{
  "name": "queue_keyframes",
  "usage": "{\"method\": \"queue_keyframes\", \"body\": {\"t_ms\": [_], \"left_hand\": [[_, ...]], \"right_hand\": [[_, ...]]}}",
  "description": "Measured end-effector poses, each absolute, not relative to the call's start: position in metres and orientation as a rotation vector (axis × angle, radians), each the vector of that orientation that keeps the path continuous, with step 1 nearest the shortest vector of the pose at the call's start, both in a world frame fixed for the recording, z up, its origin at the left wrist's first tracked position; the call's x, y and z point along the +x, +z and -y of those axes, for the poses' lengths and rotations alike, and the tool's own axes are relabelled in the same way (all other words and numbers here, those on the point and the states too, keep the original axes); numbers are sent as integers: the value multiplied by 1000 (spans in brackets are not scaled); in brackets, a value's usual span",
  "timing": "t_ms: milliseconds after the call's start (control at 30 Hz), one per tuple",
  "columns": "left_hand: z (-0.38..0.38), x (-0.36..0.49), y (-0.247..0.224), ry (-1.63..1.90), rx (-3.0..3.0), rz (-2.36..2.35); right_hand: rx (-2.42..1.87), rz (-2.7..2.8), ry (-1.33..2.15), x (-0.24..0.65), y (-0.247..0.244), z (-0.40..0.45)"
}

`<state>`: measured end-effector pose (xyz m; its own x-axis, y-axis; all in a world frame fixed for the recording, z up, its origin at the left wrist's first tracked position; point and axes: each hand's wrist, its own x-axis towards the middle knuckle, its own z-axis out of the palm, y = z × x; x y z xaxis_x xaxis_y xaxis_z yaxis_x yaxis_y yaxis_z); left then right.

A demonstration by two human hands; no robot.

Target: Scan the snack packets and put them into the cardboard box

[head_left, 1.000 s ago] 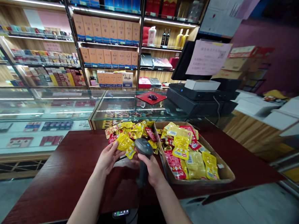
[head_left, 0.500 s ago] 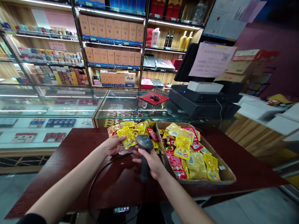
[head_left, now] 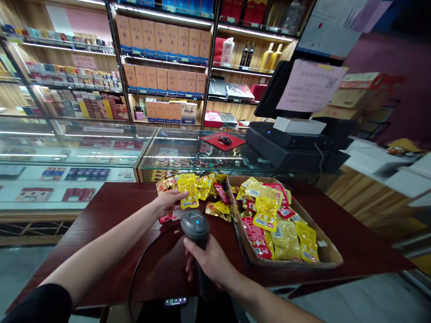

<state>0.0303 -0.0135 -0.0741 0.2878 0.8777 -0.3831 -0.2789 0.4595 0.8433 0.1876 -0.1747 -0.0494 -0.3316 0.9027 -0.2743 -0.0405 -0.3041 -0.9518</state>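
My left hand (head_left: 170,200) pinches a yellow snack packet (head_left: 188,190) by its left side, holding it up over the dark red table. In my right hand (head_left: 209,258) is a black barcode scanner (head_left: 196,226), gripped round its handle with its head tilted up below the packet. The scanner's cable curves down along its left. Behind the held packet lies a loose pile of yellow and red snack packets (head_left: 219,191). To the right, a shallow cardboard box (head_left: 326,258) is filled with more packets in yellow and red.
A glass display counter (head_left: 179,149) stands behind the table, with a red mouse pad (head_left: 220,141) on it. At back right are a monitor (head_left: 273,89) and a black cash drawer (head_left: 274,150). Shelves of boxes (head_left: 168,41) line the wall. A lit phone (head_left: 175,301) lies at the table's front edge.
The scanner has moved down and left toward me, away from the pile. My left hand has raised the yellow packet slightly and turned it more upright. More packets by the box now show.
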Motion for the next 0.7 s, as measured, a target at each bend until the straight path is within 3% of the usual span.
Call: {"method": "queue_keyframes", "body": {"t_ms": [700], "left_hand": [[13, 25, -73, 844, 706, -947]], "right_hand": [[-1184, 1094, 1751, 178, -51, 171]]}}
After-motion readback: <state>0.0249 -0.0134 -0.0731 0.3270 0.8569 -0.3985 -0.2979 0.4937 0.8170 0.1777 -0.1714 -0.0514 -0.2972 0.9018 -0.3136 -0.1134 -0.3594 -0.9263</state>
